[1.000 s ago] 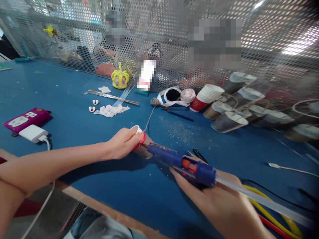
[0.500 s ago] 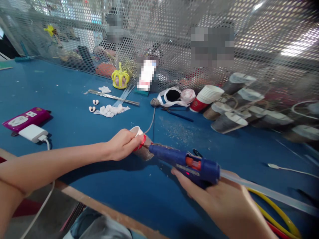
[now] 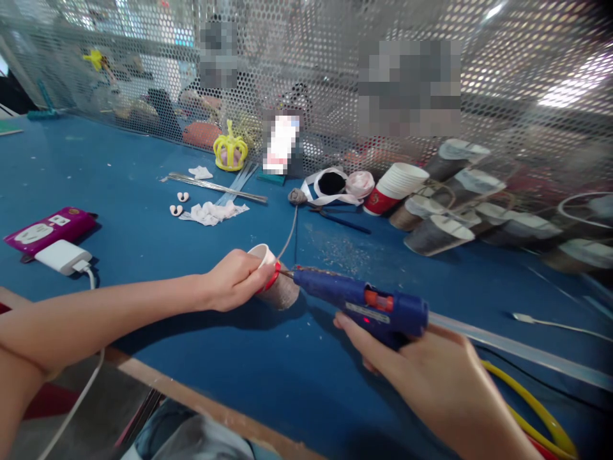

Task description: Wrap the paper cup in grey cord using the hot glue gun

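Observation:
My left hand [image 3: 242, 278] is closed around the rim end of a paper cup [image 3: 281, 294], which lies tilted with its white mouth facing away to the left. Grey-brown cord covers the cup's lower part, and a red band shows near my fingers. A strand of grey yarn [image 3: 292, 233] runs from the cup back to a small yarn ball [image 3: 297, 197]. In my right hand [image 3: 412, 364] is a blue glue gun [image 3: 361, 300] with a clear glue stick [image 3: 517, 348] sticking out behind. Its nozzle is at the red band, close to my left thumb; whether it touches is unclear.
Wrapped cups [image 3: 440, 235] and a stack of paper cups [image 3: 400, 182] stand at the right rear. Pliers [image 3: 342, 220], ribbon [image 3: 352, 195] and metal wires [image 3: 218, 187] lie behind the cup. A purple pack [image 3: 52, 227] is at left, yellow cable [image 3: 527, 396] at right.
The glue gun and my right hand have shifted slightly right, and the nozzle has moved a little along the red band. My left hand still holds the cup in nearly the same place.

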Tool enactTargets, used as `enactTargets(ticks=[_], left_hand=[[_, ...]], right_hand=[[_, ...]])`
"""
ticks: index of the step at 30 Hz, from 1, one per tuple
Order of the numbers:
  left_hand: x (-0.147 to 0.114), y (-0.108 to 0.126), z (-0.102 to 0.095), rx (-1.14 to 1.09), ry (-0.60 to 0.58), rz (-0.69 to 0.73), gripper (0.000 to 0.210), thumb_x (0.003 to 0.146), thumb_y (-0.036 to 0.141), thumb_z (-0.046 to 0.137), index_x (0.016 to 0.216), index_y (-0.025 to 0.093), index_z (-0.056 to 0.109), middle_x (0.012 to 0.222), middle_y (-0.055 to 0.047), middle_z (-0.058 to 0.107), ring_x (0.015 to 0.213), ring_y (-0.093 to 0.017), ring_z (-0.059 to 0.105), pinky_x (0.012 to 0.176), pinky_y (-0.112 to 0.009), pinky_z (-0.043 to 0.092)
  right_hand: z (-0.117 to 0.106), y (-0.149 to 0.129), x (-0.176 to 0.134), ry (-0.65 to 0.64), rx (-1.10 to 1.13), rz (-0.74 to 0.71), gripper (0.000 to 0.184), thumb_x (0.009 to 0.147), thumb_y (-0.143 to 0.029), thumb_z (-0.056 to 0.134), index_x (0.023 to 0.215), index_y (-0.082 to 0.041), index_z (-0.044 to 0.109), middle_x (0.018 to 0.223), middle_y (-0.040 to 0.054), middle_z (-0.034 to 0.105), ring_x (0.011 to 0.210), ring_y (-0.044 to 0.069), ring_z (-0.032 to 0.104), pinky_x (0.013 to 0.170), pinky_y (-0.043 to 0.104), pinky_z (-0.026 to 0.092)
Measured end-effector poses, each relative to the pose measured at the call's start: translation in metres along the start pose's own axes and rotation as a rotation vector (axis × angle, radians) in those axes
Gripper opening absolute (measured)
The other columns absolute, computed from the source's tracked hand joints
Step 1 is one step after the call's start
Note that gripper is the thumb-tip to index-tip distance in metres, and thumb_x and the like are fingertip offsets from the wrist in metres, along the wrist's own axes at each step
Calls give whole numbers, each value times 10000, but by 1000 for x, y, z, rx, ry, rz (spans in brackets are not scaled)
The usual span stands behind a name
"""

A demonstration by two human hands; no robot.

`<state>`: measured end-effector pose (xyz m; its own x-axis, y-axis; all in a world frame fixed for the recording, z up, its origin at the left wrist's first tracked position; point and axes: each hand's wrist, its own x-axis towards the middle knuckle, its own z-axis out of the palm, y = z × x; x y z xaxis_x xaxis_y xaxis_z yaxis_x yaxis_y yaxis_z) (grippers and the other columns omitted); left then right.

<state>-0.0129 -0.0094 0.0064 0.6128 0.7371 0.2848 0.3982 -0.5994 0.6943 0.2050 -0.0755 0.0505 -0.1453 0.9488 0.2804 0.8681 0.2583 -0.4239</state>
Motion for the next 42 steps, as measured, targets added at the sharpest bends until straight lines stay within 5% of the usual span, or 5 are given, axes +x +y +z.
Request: enactTargets(ticks=[4, 12, 42], left_hand=[[-1, 0, 0, 30, 5, 33, 407, 863, 260, 212, 505, 148, 368, 504, 7, 396, 482, -82, 324, 527, -220, 320], [0, 0, 0, 36, 17, 50, 370, 853, 262, 212, 512, 158, 311, 497, 18, 363, 477, -78, 295, 501, -214, 297], [-1, -5, 2, 18, 23, 85, 376, 865, 250, 223, 527, 148, 353, 518, 9, 398, 492, -78, 316, 516, -213, 317]], right_hand=[[-5, -1, 4, -163, -19, 135, 270, 725, -403, 478, 544, -226, 572, 370, -8, 523, 355, 167, 544, 318, 238, 428], [-2, -8, 3, -196, 75, 329, 265, 669, -427, 515, 489, -233, 515, 369, -17, 554, 349, 161, 554, 331, 229, 435], [-3, -9, 3, -134, 96, 292, 342, 654, -462, 536, 410, -232, 472, 360, -16, 529, 356, 148, 539, 333, 223, 422]])
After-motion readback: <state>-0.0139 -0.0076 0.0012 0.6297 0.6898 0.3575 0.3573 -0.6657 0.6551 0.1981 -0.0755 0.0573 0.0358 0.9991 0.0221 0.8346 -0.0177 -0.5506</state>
